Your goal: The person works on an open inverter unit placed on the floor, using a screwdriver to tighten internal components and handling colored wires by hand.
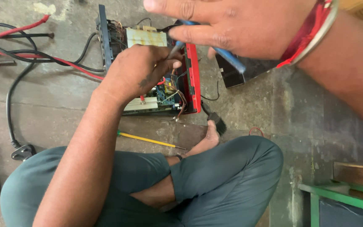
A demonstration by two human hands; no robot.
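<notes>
An opened electronic unit with a red case (194, 80) lies on the concrete floor in front of my crossed legs, its circuit boards, wires and a pale transformer block (146, 37) exposed. My left hand (139, 69) reaches into it, fingers pinched on something small among the wires; what it pinches is hidden. My right hand (227, 25) hovers close to the camera above the unit and grips a blue-handled tool (232, 59), whose grey tip (175, 49) points down at my left fingers.
A yellow-handled screwdriver (148, 140) lies by my knee. A small black brush (216, 122) rests beside my foot. Red and black cables (30, 54) and a plug (23, 152) spread at left. A dark cover panel (240, 73) lies at right; a green frame (341, 197) sits at lower right.
</notes>
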